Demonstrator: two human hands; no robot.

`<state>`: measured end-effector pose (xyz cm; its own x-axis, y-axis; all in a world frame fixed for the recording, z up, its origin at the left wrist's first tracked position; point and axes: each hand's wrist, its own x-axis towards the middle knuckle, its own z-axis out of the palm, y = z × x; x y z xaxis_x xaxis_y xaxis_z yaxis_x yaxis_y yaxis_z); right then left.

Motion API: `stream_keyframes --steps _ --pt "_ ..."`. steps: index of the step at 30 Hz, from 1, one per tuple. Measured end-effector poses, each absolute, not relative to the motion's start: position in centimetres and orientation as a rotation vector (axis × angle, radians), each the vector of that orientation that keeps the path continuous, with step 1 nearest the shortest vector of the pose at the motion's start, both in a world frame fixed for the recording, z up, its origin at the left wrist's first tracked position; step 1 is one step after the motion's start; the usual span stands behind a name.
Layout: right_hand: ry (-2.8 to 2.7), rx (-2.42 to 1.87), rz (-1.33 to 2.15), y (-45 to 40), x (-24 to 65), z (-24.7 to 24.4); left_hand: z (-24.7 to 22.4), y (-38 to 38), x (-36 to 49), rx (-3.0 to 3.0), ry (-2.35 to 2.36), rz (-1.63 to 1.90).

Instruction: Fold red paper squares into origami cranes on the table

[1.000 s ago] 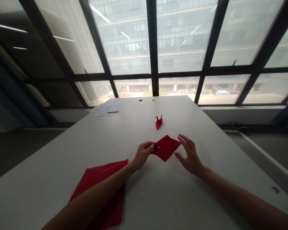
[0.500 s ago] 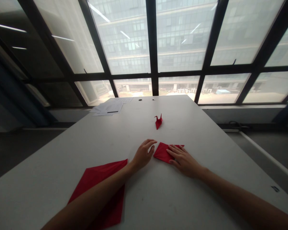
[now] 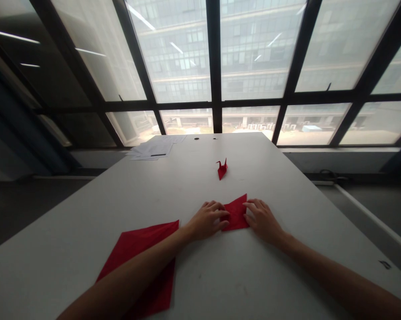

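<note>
A small piece of folded red paper [image 3: 236, 212] lies on the white table in front of me, one corner pointing up at the back right. My left hand [image 3: 209, 221] is at its left edge, the thumb and fingertips curled over the paper. At the right edge, my right hand [image 3: 262, 221] has its thumb and forefinger on the paper, the other fingers bent behind. Under my left forearm is a larger sheet of red paper [image 3: 137, 242], partly hidden by the arm. Beyond the hands stands a red origami crane [image 3: 222, 169].
The long white table [image 3: 200, 271] stretches toward tall windows. Several white printed sheets [image 3: 147, 150] with a dark pen [image 3: 158, 154] on them lie at the far left. A small dark mark [image 3: 385, 265] is near the right edge.
The folded paper has been turned on the table. My left hand has moved right onto its left edge; my right hand has gone from lying flat over it to its right edge.
</note>
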<state>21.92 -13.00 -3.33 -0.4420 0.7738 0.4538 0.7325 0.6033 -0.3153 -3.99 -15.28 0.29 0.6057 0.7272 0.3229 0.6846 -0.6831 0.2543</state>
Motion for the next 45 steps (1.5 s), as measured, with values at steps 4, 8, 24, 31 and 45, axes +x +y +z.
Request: stream_keyframes --steps 4,8,24,31,45 --pt "-2.289 -1.096 0.16 -12.9 22.0 -3.1 0.2 -15.1 -3.9 2.701 1.057 0.671" --pt "-2.214 -1.18 0.136 -12.9 22.0 -3.0 0.1 -15.0 -3.9 2.712 0.985 0.598" --pt "-2.294 -0.963 0.262 -13.1 22.1 -2.9 0.4 -15.2 -4.1 2.744 0.971 0.518" --pt "-2.341 -0.949 0.3 -13.5 22.3 -2.4 0.3 -15.0 -4.1 2.669 0.948 0.597" --pt "-2.286 -0.959 0.34 -12.7 21.9 -3.0 0.9 -15.5 -4.0 2.617 0.873 0.548"
